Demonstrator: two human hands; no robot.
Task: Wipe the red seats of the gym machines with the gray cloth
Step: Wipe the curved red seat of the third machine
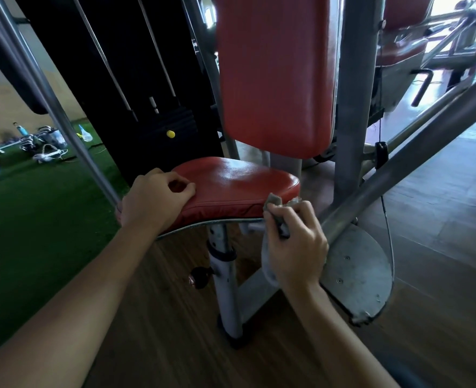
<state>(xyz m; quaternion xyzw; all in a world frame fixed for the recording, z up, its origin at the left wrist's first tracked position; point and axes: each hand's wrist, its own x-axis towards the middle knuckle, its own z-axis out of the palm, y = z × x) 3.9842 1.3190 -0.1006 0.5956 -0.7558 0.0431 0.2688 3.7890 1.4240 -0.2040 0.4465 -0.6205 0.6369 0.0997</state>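
I see the red seat (237, 183) just above the middle of my view, its glossy pad catching light on top, with the tall red backrest (276, 74) standing upright at its 12 o'clock. My left grip (155, 197) sits on the seat's 8 o'clock corner, fingers curled over the top of the pad and the thumb tucked down by the edge, so it is clenched on the seat itself. My right grip (295, 247) is at the seat's 4 o'clock edge, fingers wrapped around the gray cloth (276, 201). One bunched end of the cloth pokes up against the pad's front rim, and a looser end hangs below the palm. Whether the cloth presses on the top of the pad or only meets its side I cannot tell. Under the seat a gray post (225, 275) drops to the wooden floor (175, 331), with a dark knob (200, 277) at the post's 9 o'clock. A rounded metal footplate (357, 270) lies at 3 o'clock from the right grip, just beside it. At 10 o'clock from the seat stands the black weight stack (147, 79) with a yellow pin (170, 133) in it. Green turf (35, 205) covers the floor at 9 o'clock, with bottles and small gear (49, 141) scattered on it farther back. A second red seat (404, 51) shows at 2 o'clock, blurred, behind the gray frame.
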